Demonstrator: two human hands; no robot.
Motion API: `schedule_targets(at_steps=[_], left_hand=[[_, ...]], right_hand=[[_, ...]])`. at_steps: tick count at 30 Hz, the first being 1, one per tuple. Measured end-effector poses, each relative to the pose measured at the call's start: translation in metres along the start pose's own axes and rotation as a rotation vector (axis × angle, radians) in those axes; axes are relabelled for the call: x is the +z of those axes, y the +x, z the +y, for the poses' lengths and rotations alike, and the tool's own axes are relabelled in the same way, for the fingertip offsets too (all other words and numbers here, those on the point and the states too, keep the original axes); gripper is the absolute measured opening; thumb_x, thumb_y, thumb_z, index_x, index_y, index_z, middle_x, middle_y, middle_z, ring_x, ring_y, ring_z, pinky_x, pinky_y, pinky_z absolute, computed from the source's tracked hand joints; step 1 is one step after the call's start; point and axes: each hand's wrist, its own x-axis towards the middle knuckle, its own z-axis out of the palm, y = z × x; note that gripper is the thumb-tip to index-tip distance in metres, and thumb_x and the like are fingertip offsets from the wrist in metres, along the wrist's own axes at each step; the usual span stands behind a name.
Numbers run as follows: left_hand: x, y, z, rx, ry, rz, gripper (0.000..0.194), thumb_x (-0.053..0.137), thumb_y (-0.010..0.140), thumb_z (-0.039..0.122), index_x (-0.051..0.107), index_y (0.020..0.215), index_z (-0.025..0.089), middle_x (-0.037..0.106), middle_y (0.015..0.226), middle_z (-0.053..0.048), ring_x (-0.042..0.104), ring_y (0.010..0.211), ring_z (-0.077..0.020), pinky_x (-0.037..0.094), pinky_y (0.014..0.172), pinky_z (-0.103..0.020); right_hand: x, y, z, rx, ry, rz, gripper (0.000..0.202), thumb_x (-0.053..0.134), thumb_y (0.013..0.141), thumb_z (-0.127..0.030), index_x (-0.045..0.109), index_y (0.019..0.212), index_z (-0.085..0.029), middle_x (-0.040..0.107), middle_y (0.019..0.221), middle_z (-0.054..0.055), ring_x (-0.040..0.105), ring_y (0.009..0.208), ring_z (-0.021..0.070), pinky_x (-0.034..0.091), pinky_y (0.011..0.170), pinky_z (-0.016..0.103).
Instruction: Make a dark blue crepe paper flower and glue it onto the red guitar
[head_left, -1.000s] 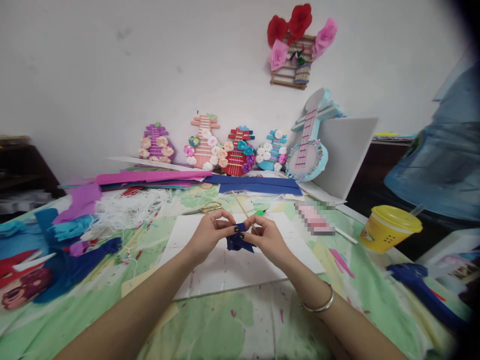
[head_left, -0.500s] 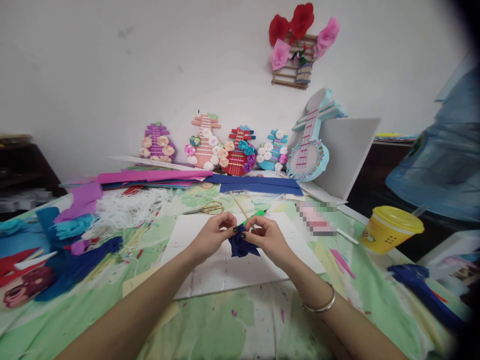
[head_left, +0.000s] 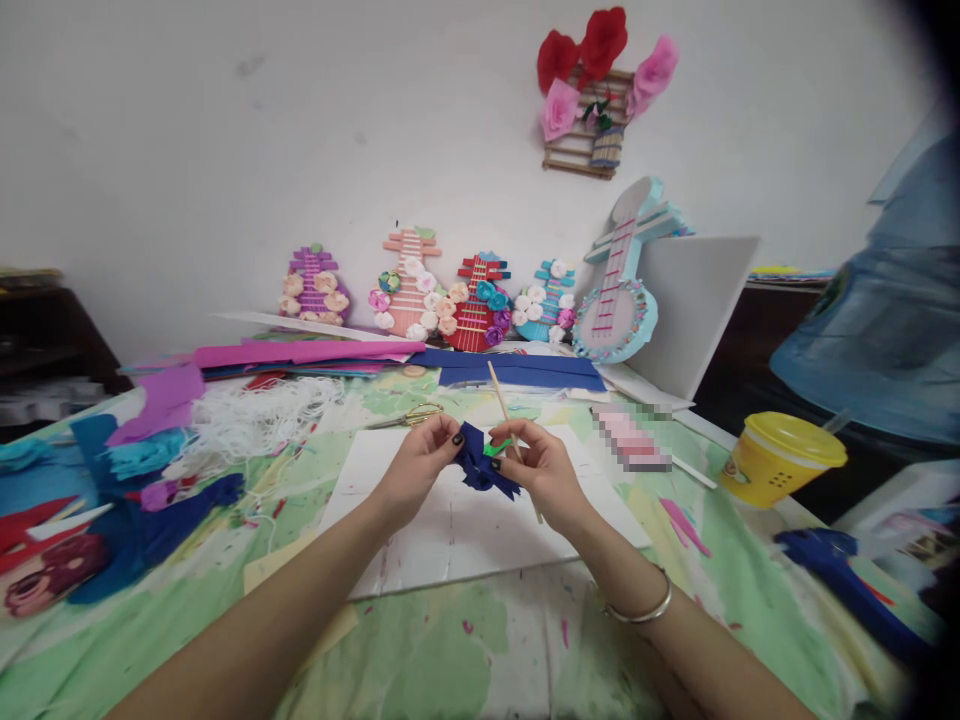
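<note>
Blue paper flower between both hands, lidded yellow tub off to the right

Centre of frame: dark blue paper flower, folded and crumpled, held above a white board. Left hand has its left edge in a narrow thumb-and-finger pinch. Right hand grips the flower's right side, fingers curled, with a thin wooden stick in the same grip. Stick slants, upper end leaning left, lower end showing below the fingers. Green item seen between flower and right fingers; cannot tell if touched.

Containers. Right of frame: yellow tub, yellow lid on; contents hidden. Pale strip by the lid's right side; cannot tell if it enters the tub. Upper right: large clear blue water bottle, cut by the frame; fill level unclear. Top, right of centre: small basket-like holder on a wooden wall rack, green leaves just above it; red and pink paper flowers around the rack's top and sides. Left edge: dark shelf, pale items inside, too blurred to name.

Also noted: gold-handled scissors just behind the left hand; tangled white string left of centre; five decorated paper instruments along the wall.
</note>
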Motion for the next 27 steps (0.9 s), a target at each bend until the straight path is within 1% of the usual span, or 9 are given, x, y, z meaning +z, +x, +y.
schedule_targets(at_steps=[3, 5, 7, 9, 14, 19, 21, 24, 27], left_hand=[[-0.0011, 0.0002, 0.0003, -0.002, 0.063, -0.008, 0.025, 0.064, 0.077, 0.035, 0.048, 0.074, 0.015, 0.052, 0.066, 0.001, 0.048, 0.061, -0.0108, 0.04, 0.059, -0.025], [-0.0015, 0.0004, 0.0006, 0.011, 0.108, -0.005, 0.026, 0.065, 0.076, 0.034, 0.049, 0.073, 0.015, 0.051, 0.065, 0.002, 0.047, 0.061, -0.0102, 0.038, 0.058, -0.023], [-0.0013, 0.0003, 0.0006, 0.018, 0.127, -0.017, 0.026, 0.066, 0.076, 0.034, 0.049, 0.071, 0.015, 0.05, 0.064, 0.002, 0.046, 0.061, -0.0099, 0.037, 0.059, -0.023], [-0.0007, 0.0, 0.0002, 0.018, 0.133, -0.038, 0.027, 0.067, 0.075, 0.035, 0.049, 0.071, 0.015, 0.049, 0.065, 0.002, 0.046, 0.062, -0.0098, 0.037, 0.059, -0.023], [0.0012, -0.0016, 0.0011, 0.017, 0.166, -0.07, 0.027, 0.066, 0.075, 0.037, 0.05, 0.072, 0.015, 0.05, 0.068, 0.002, 0.048, 0.064, -0.0104, 0.039, 0.061, -0.023], [0.0024, -0.0038, 0.0057, 0.009, 0.151, -0.125, 0.026, 0.07, 0.071, 0.032, 0.051, 0.077, 0.016, 0.052, 0.073, 0.001, 0.052, 0.068, -0.0116, 0.041, 0.063, -0.025], [0.0021, -0.0041, 0.0063, 0.017, 0.151, -0.122, 0.024, 0.071, 0.07, 0.028, 0.051, 0.079, 0.016, 0.052, 0.073, 0.002, 0.053, 0.067, -0.0113, 0.041, 0.063, -0.025], [0.0013, -0.0036, 0.0056, 0.04, 0.191, -0.1, 0.022, 0.071, 0.069, 0.024, 0.052, 0.076, 0.016, 0.052, 0.072, 0.002, 0.053, 0.066, -0.011, 0.042, 0.062, -0.025], [0.0012, -0.0034, 0.0046, 0.1, 0.288, -0.064, 0.018, 0.071, 0.069, 0.021, 0.054, 0.071, 0.015, 0.053, 0.07, 0.001, 0.054, 0.068, -0.0126, 0.044, 0.065, -0.027]], right_hand=[[0.0005, 0.0001, 0.0002, 0.004, -0.032, -0.005, 0.026, 0.068, 0.064, -0.019, 0.059, 0.088, -0.019, 0.056, 0.08, -0.002, 0.037, 0.047, 0.003, 0.03, 0.043, 0.019], [0.0011, -0.0002, 0.0005, 0.019, -0.052, -0.007, 0.023, 0.069, 0.064, -0.022, 0.058, 0.084, -0.018, 0.054, 0.068, -0.004, 0.035, 0.045, 0.0036, 0.029, 0.043, 0.019], [0.0016, -0.0006, 0.0007, 0.037, -0.065, -0.009, 0.02, 0.069, 0.065, -0.025, 0.055, 0.078, -0.017, 0.047, 0.053, -0.007, 0.034, 0.044, 0.0047, 0.027, 0.042, 0.019], [0.0018, -0.0012, 0.0007, 0.041, -0.086, -0.015, 0.021, 0.07, 0.066, -0.028, 0.053, 0.072, -0.017, 0.041, 0.046, -0.009, 0.033, 0.042, 0.0051, 0.026, 0.041, 0.018], [0.0027, -0.002, -0.0001, 0.033, -0.136, -0.049, 0.027, 0.073, 0.064, -0.035, 0.054, 0.068, -0.016, 0.04, 0.044, -0.008, 0.031, 0.041, 0.0042, 0.024, 0.039, 0.018], [0.0033, -0.0019, -0.0009, 0.059, -0.058, -0.055, 0.031, 0.074, 0.062, -0.039, 0.055, 0.07, -0.016, 0.053, 0.053, -0.004, 0.046, 0.045, 0.0073, 0.035, 0.041, 0.019], [0.0033, -0.002, -0.0012, 0.051, -0.042, -0.048, 0.031, 0.074, 0.062, -0.039, 0.055, 0.07, -0.016, 0.055, 0.054, -0.003, 0.048, 0.045, 0.0082, 0.037, 0.04, 0.02], [0.0031, -0.002, -0.0008, 0.022, -0.053, -0.036, 0.028, 0.074, 0.062, -0.036, 0.057, 0.068, -0.015, 0.055, 0.052, -0.003, 0.046, 0.041, 0.0072, 0.036, 0.037, 0.019], [0.0027, -0.0019, 0.0013, -0.01, -0.086, -0.017, 0.023, 0.072, 0.065, -0.033, 0.06, 0.069, -0.015, 0.052, 0.046, -0.004, 0.041, 0.037, 0.0063, 0.031, 0.034, 0.018]])
